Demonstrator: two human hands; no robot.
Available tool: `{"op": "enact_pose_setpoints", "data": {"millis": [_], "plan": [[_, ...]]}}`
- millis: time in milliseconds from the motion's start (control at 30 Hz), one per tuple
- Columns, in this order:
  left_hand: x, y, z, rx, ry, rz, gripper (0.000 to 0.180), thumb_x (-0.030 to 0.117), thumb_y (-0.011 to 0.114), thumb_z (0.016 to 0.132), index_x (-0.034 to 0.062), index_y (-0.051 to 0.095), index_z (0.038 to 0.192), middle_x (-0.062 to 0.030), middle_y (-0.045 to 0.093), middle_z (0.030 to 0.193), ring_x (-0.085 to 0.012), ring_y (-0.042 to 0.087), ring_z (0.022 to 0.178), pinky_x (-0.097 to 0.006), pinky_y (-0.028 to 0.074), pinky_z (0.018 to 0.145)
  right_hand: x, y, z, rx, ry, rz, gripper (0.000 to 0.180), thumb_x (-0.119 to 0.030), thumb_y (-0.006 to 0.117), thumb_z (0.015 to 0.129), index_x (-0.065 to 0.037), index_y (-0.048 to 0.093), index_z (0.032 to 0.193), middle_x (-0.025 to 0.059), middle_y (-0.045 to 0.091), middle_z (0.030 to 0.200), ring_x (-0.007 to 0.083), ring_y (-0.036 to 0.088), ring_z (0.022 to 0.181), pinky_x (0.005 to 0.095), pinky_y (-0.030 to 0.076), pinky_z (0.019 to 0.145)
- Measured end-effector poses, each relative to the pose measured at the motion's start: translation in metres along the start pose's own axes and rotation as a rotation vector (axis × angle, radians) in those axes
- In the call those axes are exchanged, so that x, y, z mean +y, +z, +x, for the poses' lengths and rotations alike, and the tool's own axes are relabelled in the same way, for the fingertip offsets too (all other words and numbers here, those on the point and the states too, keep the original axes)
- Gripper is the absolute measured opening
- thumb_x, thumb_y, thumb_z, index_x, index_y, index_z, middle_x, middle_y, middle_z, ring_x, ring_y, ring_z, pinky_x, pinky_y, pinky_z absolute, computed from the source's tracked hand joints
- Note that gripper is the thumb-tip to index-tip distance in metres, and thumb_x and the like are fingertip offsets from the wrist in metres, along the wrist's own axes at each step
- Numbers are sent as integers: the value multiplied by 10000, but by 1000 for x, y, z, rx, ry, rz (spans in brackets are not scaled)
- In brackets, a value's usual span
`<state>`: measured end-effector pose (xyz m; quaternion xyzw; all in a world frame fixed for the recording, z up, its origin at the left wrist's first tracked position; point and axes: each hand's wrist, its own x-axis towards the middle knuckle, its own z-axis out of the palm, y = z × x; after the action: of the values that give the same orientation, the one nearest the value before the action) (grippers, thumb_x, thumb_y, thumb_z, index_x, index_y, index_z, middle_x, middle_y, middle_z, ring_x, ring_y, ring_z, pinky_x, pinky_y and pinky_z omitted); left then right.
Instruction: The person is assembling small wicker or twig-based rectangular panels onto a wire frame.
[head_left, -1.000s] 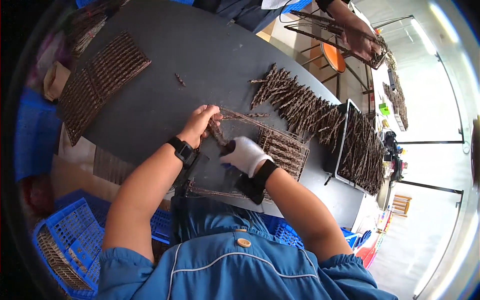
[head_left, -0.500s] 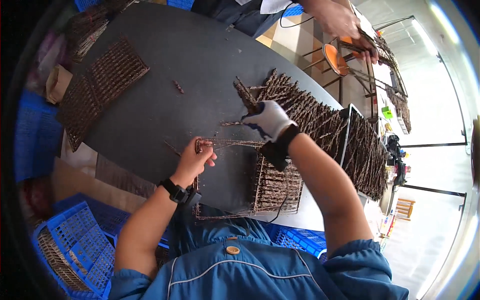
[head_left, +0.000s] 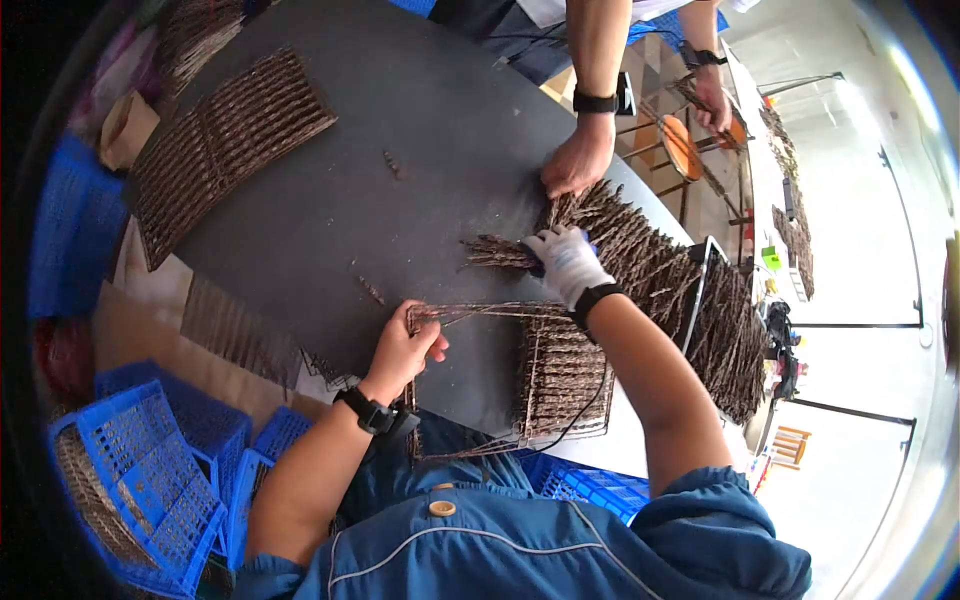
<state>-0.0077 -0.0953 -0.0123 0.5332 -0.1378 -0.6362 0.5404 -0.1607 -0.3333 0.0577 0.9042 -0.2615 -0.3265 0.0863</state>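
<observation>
My left hand [head_left: 405, 348], bare with a black wrist device, is closed on the upper left corner of a thin rectangular frame [head_left: 470, 312]. Brown twisted strips [head_left: 565, 385] fill the right part of that frame; its left part is open. My right hand [head_left: 570, 262], in a white and blue glove, grips a bundle of brown twisted strips [head_left: 497, 252] whose ends point left. Just beyond it spreads a large pile of similar strips [head_left: 640, 245]. A co-worker's hand [head_left: 582, 155] reaches down onto the far end of this pile.
A finished-looking woven brown panel [head_left: 235, 150] lies on the dark table [head_left: 420, 110] at far left. Loose strip pieces [head_left: 371, 290] lie nearby. Blue plastic crates [head_left: 150, 470] stand at lower left. A co-worker's other hand [head_left: 712, 100] holds strips near an orange stool [head_left: 680, 148].
My right hand has moved nearer the pile, and its bundle has swung from pointing away to pointing left. A co-worker's hand has come down onto the pile. My left hand keeps its grip.
</observation>
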Motion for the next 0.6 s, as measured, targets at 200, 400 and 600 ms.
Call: {"op": "enact_pose_setpoints", "data": {"millis": [200,400,600], "plan": [[0,-4,3,30,-44,-13,216,177,609,948,92,496,1111,-61,657,779,-113,633,605,-188,319,385,-13,-25,-12,7,-9,38,431,-351,681,816,-140,628,1188,94,600,1193,266,539,1161,395,439,923],[3,-6,4,-31,-3,-6,255,193,642,945,100,505,1139,-67,649,768,-104,617,594,-175,300,381,76,-14,-96,117,-21,356,501,-272,799,728,-154,617,1181,71,601,1176,288,564,1118,422,452,995],[15,5,8,20,62,75,209,174,666,928,88,539,1070,-28,612,736,-68,555,566,-170,313,396,201,47,-103,-5,-144,-448,183,-195,591,870,-212,557,1049,49,595,1010,221,585,1021,376,466,908]]}}
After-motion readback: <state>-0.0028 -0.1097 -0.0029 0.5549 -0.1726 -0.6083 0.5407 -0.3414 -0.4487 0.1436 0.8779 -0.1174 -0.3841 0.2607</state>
